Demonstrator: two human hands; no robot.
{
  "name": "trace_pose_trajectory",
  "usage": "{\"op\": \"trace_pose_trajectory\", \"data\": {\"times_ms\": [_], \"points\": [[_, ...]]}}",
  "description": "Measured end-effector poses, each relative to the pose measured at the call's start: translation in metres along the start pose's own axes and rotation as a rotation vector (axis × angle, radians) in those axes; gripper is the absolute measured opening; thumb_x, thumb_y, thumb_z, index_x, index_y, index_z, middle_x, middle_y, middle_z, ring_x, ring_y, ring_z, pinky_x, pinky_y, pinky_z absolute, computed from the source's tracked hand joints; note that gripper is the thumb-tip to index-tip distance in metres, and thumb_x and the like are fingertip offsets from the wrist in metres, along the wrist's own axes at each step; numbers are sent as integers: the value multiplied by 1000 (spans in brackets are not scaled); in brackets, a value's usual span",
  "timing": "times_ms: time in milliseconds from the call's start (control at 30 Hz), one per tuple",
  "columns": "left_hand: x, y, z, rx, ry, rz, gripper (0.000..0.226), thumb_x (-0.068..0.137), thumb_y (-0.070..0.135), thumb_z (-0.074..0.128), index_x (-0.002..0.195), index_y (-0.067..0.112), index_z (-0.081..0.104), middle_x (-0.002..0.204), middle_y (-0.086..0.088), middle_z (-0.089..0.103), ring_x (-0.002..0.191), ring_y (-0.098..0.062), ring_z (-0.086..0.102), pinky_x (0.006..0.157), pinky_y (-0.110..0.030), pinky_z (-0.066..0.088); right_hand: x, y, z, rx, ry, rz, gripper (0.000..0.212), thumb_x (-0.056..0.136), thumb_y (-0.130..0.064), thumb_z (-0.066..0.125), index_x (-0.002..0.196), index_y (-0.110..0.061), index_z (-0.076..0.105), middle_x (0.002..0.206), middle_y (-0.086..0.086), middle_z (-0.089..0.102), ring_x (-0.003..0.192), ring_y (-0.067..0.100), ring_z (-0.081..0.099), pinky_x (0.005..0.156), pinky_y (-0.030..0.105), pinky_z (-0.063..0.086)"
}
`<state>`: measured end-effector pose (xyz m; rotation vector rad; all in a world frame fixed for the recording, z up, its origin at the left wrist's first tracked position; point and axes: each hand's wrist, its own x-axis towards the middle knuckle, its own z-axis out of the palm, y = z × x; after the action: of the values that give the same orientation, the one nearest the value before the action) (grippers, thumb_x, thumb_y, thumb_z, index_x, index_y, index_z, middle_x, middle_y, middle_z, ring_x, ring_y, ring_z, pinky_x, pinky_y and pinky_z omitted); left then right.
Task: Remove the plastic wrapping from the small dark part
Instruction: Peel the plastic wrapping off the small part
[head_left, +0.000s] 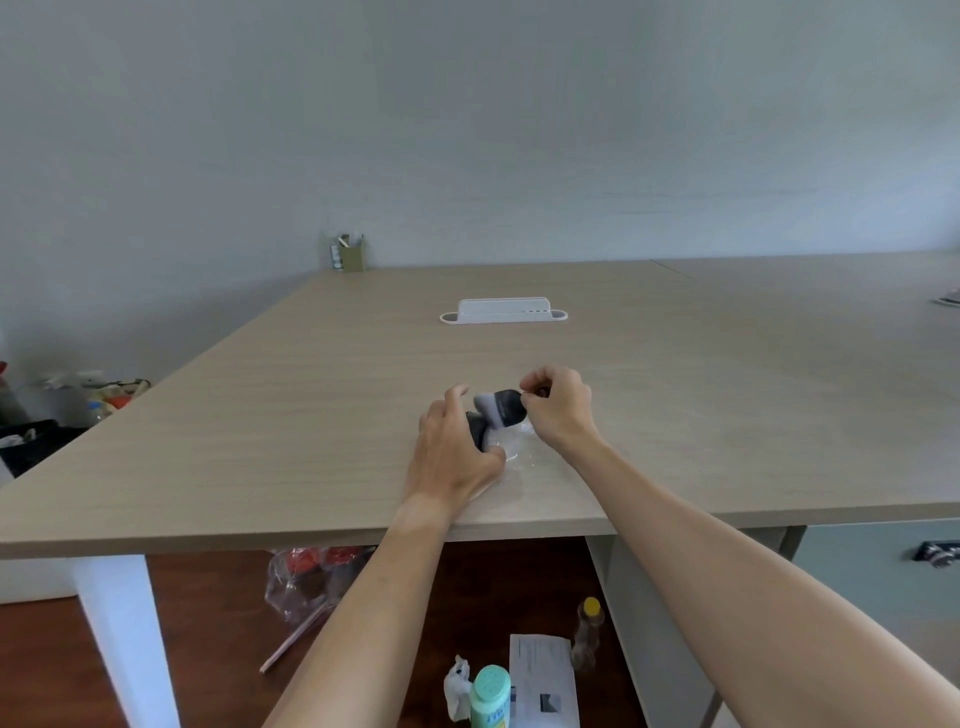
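The small dark part (506, 408) is held just above the wooden table (311, 415), between my two hands near the front edge. Clear plastic wrapping (511, 447) clings around its lower side and spreads crumpled onto the table beneath it. My left hand (454, 452) grips the part's left end, covering that end and some of the plastic. My right hand (558, 405) has its fingertips pinched at the part's right end; whether they hold plastic or the part itself is unclear.
A white plastic tray (503, 310) lies further back on the table, and a small olive pen holder (353, 255) stands at the far edge. On the floor below are a plastic bag (306, 582), a mint-green bottle (491, 696), a paper sheet (543, 680) and a yellow-capped bottle (589, 634).
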<state>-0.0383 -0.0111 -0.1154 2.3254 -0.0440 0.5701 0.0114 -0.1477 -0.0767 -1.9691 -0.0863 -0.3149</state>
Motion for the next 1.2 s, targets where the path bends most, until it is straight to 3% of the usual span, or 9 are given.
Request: {"op": "trace_pose_trajectory", "data": {"times_ms": [100, 267, 433, 500, 600, 733, 867, 1033, 1200], "points": [[0, 1, 0, -32, -22, -16, 74, 74, 19, 62, 142, 20, 32, 112, 6, 48, 117, -17, 44, 89, -25, 36, 1, -2, -4, 50, 93, 7, 28, 80, 6, 47, 91, -8, 68, 90, 4, 64, 86, 19, 58, 65, 18, 41], [2, -1, 0, -54, -64, -38, 74, 73, 21, 61, 140, 20, 31, 127, -2, 49, 122, -20, 43, 96, -35, 42, -3, 0, -1, 56, -74, -36, 23, 77, 5, 53, 79, -14, 66, 77, -1, 64, 77, 18, 60, 66, 20, 48], [2, -1, 1, -70, -71, -47, 66, 71, 19, 60, 132, 24, 36, 114, 5, 51, 113, -18, 46, 88, -33, 43, -3, -1, -5, 0, 8, -78, 24, 76, 8, 52, 81, -11, 66, 80, 0, 63, 72, 12, 55, 52, 6, 39], [3, -1, 0, -64, -65, -41, 62, 71, 16, 62, 129, 22, 38, 106, 11, 49, 110, -17, 47, 85, -29, 41, -2, 2, -9, 52, -53, -57, 24, 73, 9, 53, 75, -13, 64, 76, -1, 62, 65, 12, 54, 53, 10, 42], [4, 0, -1, -43, -83, -53, 77, 69, 25, 63, 139, 19, 32, 119, 3, 50, 116, -19, 48, 91, -36, 46, -4, 8, -13, 73, -134, 6, 26, 70, 9, 53, 69, -15, 63, 72, 5, 64, 62, 20, 57, 59, 28, 47], [3, 1, -1, -35, -110, -60, 84, 69, 26, 65, 144, 20, 28, 115, 7, 48, 119, -18, 44, 89, -32, 41, -5, 14, -13, 13, -29, 23, 25, 73, 9, 51, 76, -12, 65, 79, 5, 63, 71, 18, 57, 58, 20, 45], [2, 0, -1, -33, -96, -59, 82, 70, 24, 64, 144, 19, 28, 126, -1, 50, 122, -23, 45, 93, -34, 43, -4, 15, -10, 99, -92, 36, 26, 72, 7, 54, 70, -17, 64, 72, 4, 63, 68, 21, 59, 62, 29, 48], [2, 0, -1, -40, -96, -47, 82, 72, 25, 66, 145, 18, 28, 120, 2, 53, 119, -20, 46, 92, -32, 41, -6, 11, -7, -29, 32, -33, 24, 77, 9, 55, 76, -12, 66, 81, 1, 65, 75, 14, 58, 59, 11, 43], [2, 1, -1, -48, -81, -52, 79, 69, 26, 62, 141, 19, 31, 117, 4, 55, 117, -19, 49, 92, -34, 45, -6, 10, -9, 122, -85, 17, 22, 73, 6, 57, 69, -14, 64, 67, 5, 64, 62, 21, 60, 66, 35, 55]]}}
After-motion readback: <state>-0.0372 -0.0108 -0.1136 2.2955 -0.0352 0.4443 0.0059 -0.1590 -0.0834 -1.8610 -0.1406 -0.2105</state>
